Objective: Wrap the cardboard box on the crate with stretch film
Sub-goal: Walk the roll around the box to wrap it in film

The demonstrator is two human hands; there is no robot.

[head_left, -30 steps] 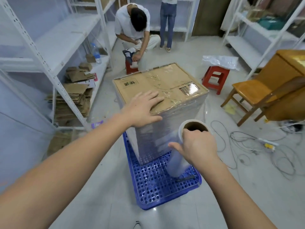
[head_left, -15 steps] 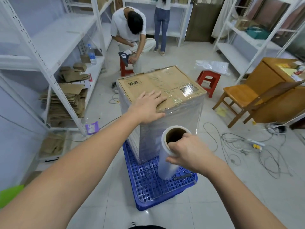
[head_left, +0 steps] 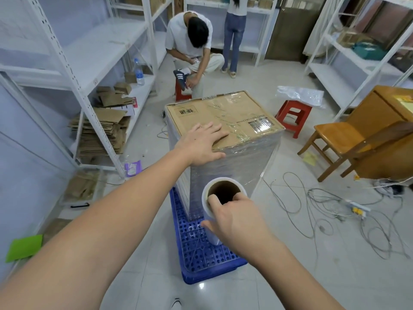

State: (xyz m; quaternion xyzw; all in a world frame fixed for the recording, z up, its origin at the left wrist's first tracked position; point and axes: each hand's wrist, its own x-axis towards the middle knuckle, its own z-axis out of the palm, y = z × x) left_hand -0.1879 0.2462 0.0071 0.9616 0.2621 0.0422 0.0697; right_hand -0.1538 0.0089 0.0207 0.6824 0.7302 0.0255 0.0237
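- One head-worn wide-angle view is given, aimed forward and down over both forearms.
- The film-wrapped brown cardboard box (head_left: 225,121) on the blue perforated plastic crate (head_left: 207,258) is seen close, from above.

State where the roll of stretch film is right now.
In the head view the roll of stretch film stands low centre, gripped by the right hand, over the blue crate before the cardboard box.

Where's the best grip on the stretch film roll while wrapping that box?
At the top open end of the stretch film roll, from above. It stands near upright beside the cardboard box, its hollow core facing up, so fingers can hook inside the rim with the thumb outside, as the right hand does. This probably lets it spin. The left hand lies flat on the box top.
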